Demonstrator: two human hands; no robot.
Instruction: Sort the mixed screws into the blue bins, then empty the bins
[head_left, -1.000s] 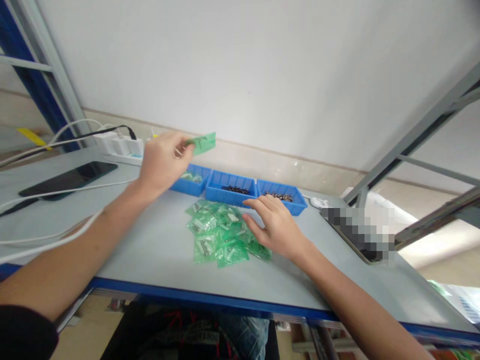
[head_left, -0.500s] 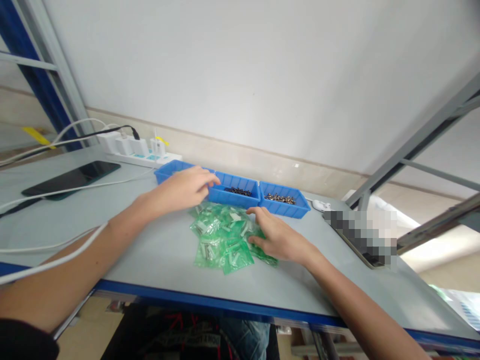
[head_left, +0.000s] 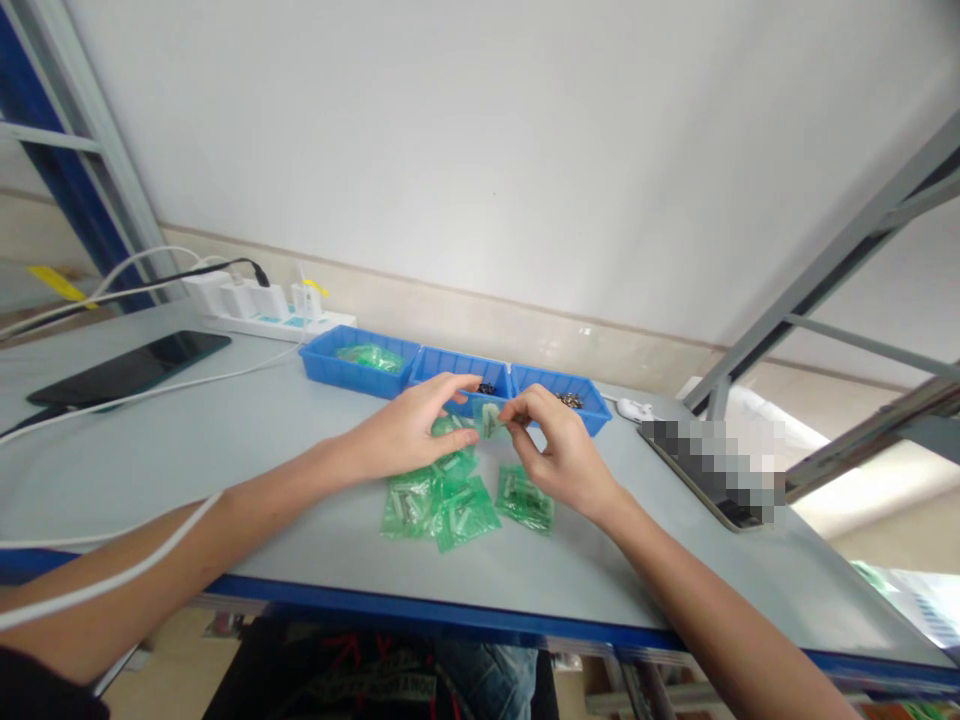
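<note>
Between thumb and fingertips, my right hand point(head_left: 556, 448) pinches a small green bag point(head_left: 489, 419), lifted off the table. My left hand point(head_left: 420, 425) is just left of that bag, thumb and fingers apart, above the pile of green bags. The pile point(head_left: 431, 505) holds several clear green bags with pale pieces inside. A separate small stack of green bags point(head_left: 525, 498) lies below my right hand. Behind are three blue bins: the left one point(head_left: 352, 377) contains green bags, the middle one point(head_left: 457, 365) dark small parts, the right one point(head_left: 596, 418) metallic small parts.
A black phone point(head_left: 135, 368) lies at the left, near a white power strip point(head_left: 270, 322) with plugs. White cables cross the left side and my left forearm. At the right is a partly blurred dark device point(head_left: 697, 480), with a white mouse-like object point(head_left: 634, 409) behind it.
My right hand has lifted a green bag from the pile. My left hand has moved right and down from the left bin to beside that bag. The separate stack is now uncovered.
</note>
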